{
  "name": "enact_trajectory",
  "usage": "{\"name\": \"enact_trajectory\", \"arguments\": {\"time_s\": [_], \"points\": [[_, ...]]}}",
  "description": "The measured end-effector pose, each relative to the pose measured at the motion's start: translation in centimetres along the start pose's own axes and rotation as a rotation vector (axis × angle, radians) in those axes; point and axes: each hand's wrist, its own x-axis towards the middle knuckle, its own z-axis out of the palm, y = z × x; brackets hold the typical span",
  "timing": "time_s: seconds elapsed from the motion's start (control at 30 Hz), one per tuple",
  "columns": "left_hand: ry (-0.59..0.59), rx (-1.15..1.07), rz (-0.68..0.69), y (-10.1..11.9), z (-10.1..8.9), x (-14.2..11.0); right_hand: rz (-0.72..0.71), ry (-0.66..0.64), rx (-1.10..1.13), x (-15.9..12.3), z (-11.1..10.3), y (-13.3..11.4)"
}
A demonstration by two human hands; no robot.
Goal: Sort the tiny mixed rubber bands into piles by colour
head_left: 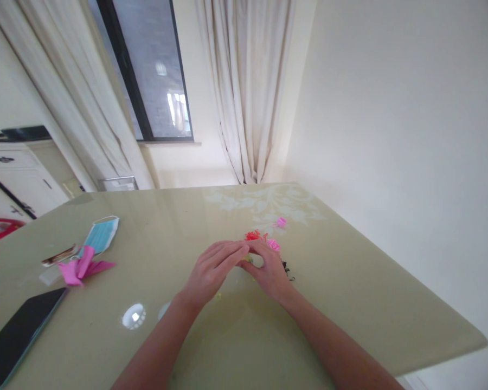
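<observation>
My left hand [216, 269] and my right hand [269, 266] meet over the middle of the table, fingertips touching. The fingers of the left hand are pressed together and bent over. Thumb and forefinger of the right hand curve into a ring whose tips reach the left fingers. A bit of yellow [248, 259] shows between the fingertips; what it is I cannot make out. Just beyond the hands lie a pile of small red bands [252, 235] and a pink pile [273, 245]. Small black bands [285, 266] lie beside the right hand, and a tiny yellow loop [218, 296] near the left wrist.
A small pink object [281, 222] lies farther back on the glossy table [370, 303]. At the left are a blue face mask [101, 235], a folded pink paper piece [83, 268], a narrow packet [59, 255] and a phone [22, 333]. A wall borders the right side.
</observation>
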Motion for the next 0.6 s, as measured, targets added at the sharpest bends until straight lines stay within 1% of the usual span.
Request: {"name": "enact_trajectory", "arguments": {"time_s": [0.07, 0.1, 0.17, 0.2, 0.23, 0.27, 0.3, 0.33, 0.4, 0.47, 0.5, 0.6], "points": [[0.046, -0.014, -0.073, 0.1, 0.4, 0.0, 0.047, 0.006, 0.086, 0.1, 0.1, 0.1], [0.073, -0.015, -0.137, 0.0, 0.6, 0.0, 0.084, 0.017, 0.141, 0.2, 0.1, 0.1], [0.118, -0.020, -0.302, -0.3, 0.9, 0.0, 0.173, 0.057, 0.251, 0.5, -0.3, 0.4], [0.118, -0.031, -0.394, -0.7, 1.0, 0.0, 0.222, 0.086, 0.304, 0.8, -0.6, 0.5], [0.091, -0.047, -0.490, -1.2, 0.9, -0.1, 0.266, 0.115, 0.350, 1.0, -1.0, 0.6], [0.030, -0.070, -0.585, -1.7, 0.8, -0.3, 0.303, 0.143, 0.393, 1.3, -1.5, 0.7], [-0.061, -0.097, -0.680, -2.4, 0.5, -0.5, 0.335, 0.170, 0.432, 1.6, -2.0, 0.8], [-0.184, -0.123, -0.771, -3.0, 0.1, -0.8, 0.361, 0.200, 0.462, 1.8, -2.4, 0.8], [-0.467, -0.188, -0.882, -4.2, -1.0, -1.5, 0.389, 0.257, 0.484, 2.2, -3.3, 1.0], [-0.659, -0.246, -0.922, -4.9, -2.1, -2.1, 0.409, 0.294, 0.497, 2.4, -3.8, 1.0], [-0.724, -0.264, -0.926, -5.0, -2.5, -2.3, 0.419, 0.303, 0.504, 2.4, -4.0, 1.0], [-0.841, -0.351, -0.920, -4.9, -3.2, -2.5, 0.437, 0.328, 0.526, 2.5, -4.3, 1.0]]}}
